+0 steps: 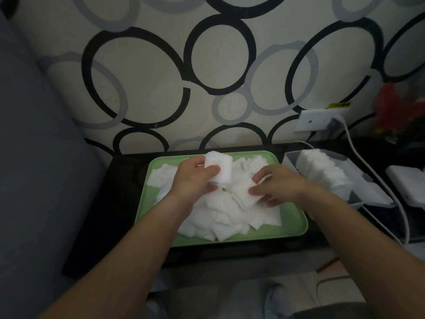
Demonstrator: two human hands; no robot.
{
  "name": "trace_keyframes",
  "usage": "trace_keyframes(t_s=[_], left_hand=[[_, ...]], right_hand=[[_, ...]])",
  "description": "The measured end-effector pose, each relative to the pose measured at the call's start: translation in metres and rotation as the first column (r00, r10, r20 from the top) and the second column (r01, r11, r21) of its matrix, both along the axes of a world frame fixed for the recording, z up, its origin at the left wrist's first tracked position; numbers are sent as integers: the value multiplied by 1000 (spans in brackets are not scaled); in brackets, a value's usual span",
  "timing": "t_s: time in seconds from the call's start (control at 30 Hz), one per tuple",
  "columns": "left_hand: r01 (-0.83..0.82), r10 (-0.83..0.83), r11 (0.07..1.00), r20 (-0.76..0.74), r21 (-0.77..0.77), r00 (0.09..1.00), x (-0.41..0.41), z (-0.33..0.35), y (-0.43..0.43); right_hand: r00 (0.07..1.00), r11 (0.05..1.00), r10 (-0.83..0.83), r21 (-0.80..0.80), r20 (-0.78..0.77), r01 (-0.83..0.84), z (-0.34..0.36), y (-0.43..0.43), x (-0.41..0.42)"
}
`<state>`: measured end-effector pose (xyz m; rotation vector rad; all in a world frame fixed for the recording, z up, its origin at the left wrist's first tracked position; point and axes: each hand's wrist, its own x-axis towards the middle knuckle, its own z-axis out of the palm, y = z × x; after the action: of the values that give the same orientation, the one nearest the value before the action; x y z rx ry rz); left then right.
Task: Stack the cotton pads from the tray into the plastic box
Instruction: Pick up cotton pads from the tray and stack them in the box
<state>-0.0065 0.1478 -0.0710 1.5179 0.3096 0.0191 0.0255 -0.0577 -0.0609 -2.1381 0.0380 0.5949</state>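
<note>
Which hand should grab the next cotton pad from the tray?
The right hand: it is pinching the loose pads in the green tray. The left hand is busy gripping a stack of pads.

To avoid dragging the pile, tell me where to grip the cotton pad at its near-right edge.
Probably pinch that cotton pad at its outer corner, coming from the near right: it lies flat, its edge juts over bare green tray, and the pile covers its inner side.

Cable (368, 166) just beside plastic box (358, 178)
</note>
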Motion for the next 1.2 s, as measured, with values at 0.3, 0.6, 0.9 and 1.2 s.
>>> trace_keyframes(t_s=[0.3, 0.6, 0.9, 1.2], left_hand=[[-5, 5, 1000, -25, -7, 1000, 2, -3, -3], [-2, 4, 999, -52, 47, 999, 3, -6, -5], [16, -13, 997, -37, 76, 999, 1, -5, -5], [22, -20, 996, -28, 88, 999, 0, -4, 1]], right_hand=[[998, 998, 62, -25, -1, -62, 2, -10, -4], [938, 931, 186, -357, 293, -74, -3, -16, 7], [863, 792, 427, -572, 271, -213, -15, 18, 4], [917, 954, 267, -218, 295, -208, -28, 6, 15]])
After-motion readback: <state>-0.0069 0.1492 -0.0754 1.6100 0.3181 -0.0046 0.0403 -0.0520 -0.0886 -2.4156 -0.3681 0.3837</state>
